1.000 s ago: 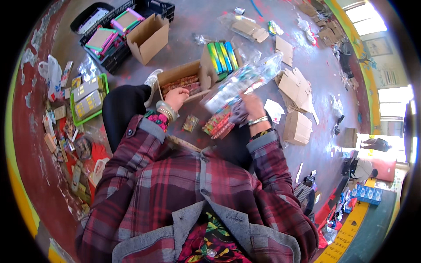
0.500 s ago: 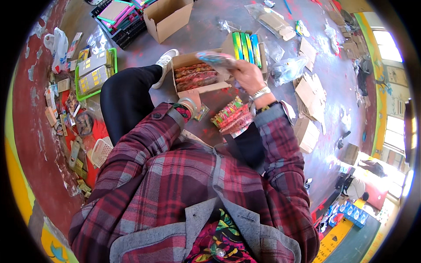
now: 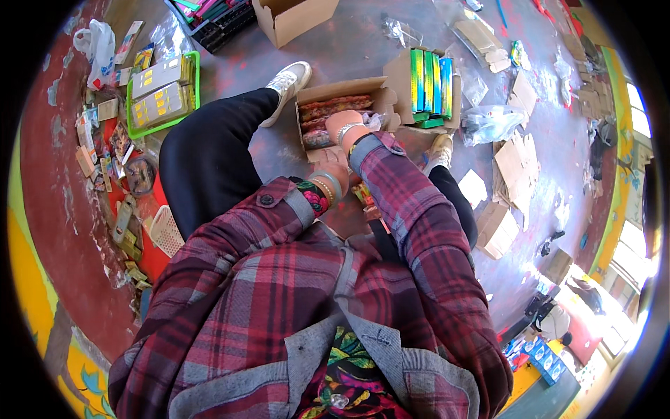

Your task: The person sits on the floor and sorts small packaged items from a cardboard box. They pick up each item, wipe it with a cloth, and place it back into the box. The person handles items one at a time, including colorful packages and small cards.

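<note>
A cardboard box (image 3: 363, 87) stands open between my feet, with rows of red and brown patterned packets (image 3: 338, 105) inside. My right hand (image 3: 345, 124) reaches down into its near side, closed on a shiny plastic packet (image 3: 375, 123) that lies among the others; the fingertips are hidden behind the hand. My left hand (image 3: 331, 165) grips the near flap of the box, just below my right hand. Under my right forearm, a small part of a colourful packet stack (image 3: 363, 195) shows by my lap; the sleeve covers the remainder.
Another carton (image 3: 398, 77) holds green, yellow and blue boxes at the right. A green basket (image 3: 197, 91) of grey packs sits left of my knee. Farther off are a black crate (image 3: 216, 31) and a brown carton (image 3: 300, 21). Plastic bags (image 3: 492, 124) and flattened cardboard (image 3: 516, 167) litter the right side.
My right hand has carried the packet from above the box down and left into it. My left hand stays by the near flap. The view has shifted, so the box sits farther right.
</note>
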The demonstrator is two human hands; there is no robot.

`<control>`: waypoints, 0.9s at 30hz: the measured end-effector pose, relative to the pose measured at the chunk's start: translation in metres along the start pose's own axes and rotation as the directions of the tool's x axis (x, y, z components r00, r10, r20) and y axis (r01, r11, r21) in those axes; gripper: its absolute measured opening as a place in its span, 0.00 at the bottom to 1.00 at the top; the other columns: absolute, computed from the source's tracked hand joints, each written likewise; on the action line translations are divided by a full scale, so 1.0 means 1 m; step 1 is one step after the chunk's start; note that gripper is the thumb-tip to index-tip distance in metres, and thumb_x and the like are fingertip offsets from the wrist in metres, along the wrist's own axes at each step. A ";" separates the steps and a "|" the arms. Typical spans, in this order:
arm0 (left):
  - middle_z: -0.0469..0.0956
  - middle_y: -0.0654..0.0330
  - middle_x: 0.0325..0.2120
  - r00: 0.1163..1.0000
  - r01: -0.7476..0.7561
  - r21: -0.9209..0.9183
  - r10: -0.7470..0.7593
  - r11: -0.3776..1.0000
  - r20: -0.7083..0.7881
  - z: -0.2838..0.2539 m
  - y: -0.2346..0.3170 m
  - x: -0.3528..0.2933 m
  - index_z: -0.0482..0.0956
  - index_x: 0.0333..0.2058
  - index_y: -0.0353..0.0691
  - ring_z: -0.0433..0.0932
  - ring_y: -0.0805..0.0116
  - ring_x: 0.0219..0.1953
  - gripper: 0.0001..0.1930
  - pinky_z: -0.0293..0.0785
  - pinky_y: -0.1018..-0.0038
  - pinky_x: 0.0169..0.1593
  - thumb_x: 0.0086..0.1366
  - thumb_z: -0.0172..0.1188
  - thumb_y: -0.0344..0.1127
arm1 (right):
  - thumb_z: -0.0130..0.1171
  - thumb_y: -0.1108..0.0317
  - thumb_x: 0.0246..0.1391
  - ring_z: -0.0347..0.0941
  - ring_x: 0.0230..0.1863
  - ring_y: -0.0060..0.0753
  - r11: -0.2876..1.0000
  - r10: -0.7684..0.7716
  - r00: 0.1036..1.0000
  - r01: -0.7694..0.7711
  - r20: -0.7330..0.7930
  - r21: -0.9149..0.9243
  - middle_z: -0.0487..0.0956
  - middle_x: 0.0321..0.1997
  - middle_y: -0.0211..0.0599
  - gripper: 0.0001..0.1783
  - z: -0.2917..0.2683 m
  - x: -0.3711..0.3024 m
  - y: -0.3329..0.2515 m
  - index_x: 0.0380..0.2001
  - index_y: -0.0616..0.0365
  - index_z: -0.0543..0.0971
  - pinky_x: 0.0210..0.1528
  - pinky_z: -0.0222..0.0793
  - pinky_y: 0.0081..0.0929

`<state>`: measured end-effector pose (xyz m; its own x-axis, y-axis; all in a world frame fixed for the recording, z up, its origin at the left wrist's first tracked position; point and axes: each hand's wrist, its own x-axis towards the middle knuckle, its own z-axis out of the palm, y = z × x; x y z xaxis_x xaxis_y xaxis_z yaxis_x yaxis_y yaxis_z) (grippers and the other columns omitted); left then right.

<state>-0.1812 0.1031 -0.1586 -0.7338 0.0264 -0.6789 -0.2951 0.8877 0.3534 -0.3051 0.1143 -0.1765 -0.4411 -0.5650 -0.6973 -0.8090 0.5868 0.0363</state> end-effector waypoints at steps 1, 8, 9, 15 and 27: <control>0.51 0.39 0.58 1.000 0.001 0.021 -0.002 1.000 0.017 0.001 0.000 0.002 0.52 0.57 0.32 0.49 0.44 0.62 0.39 0.55 0.61 0.59 0.56 0.53 0.54 | 0.46 0.66 0.52 0.74 0.45 0.36 1.000 0.003 1.000 -0.002 0.013 -0.007 0.78 0.42 0.35 0.15 0.004 0.006 -0.002 0.38 0.53 0.80 0.42 0.70 0.31; 0.54 0.40 0.55 0.997 -0.020 -0.011 0.019 1.000 -0.072 0.008 -0.001 0.002 0.68 0.49 0.31 0.53 0.43 0.59 0.23 0.61 0.60 0.56 0.53 0.51 0.33 | 0.46 0.67 0.50 0.74 0.45 0.39 0.993 0.037 0.999 -0.038 0.003 0.112 0.78 0.42 0.40 0.14 0.043 0.035 0.007 0.37 0.53 0.80 0.43 0.70 0.33; 0.54 0.39 0.55 0.999 -0.025 0.008 0.025 1.000 -0.046 0.008 -0.001 0.003 0.68 0.48 0.30 0.52 0.43 0.59 0.22 0.61 0.60 0.56 0.53 0.51 0.33 | 0.46 0.67 0.51 0.74 0.45 0.39 0.998 0.015 1.000 -0.014 -0.005 0.065 0.78 0.42 0.40 0.14 0.047 0.040 0.005 0.37 0.52 0.80 0.43 0.71 0.33; 0.53 0.38 0.55 0.998 -0.047 0.058 0.044 0.997 0.041 0.003 -0.001 0.001 0.63 0.51 0.28 0.50 0.41 0.60 0.25 0.59 0.60 0.57 0.53 0.50 0.32 | 0.45 0.67 0.51 0.75 0.43 0.38 0.988 0.047 0.998 -0.041 -0.032 0.149 0.78 0.41 0.38 0.14 0.067 0.058 0.005 0.36 0.52 0.80 0.42 0.71 0.33; 0.50 0.38 0.58 0.999 -0.041 0.033 0.041 0.999 0.011 0.000 -0.002 -0.003 0.56 0.55 0.32 0.50 0.43 0.61 0.25 0.55 0.59 0.59 0.59 0.44 0.34 | 0.44 0.67 0.51 0.75 0.43 0.41 0.986 0.003 1.000 0.000 -0.015 0.165 0.78 0.40 0.43 0.15 0.083 0.060 0.014 0.36 0.54 0.80 0.44 0.71 0.35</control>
<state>-0.1783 0.1015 -0.1572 -0.7382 0.0676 -0.6712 -0.2443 0.9007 0.3594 -0.3106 0.1369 -0.2776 -0.4488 -0.5720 -0.6866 -0.7339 0.6743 -0.0820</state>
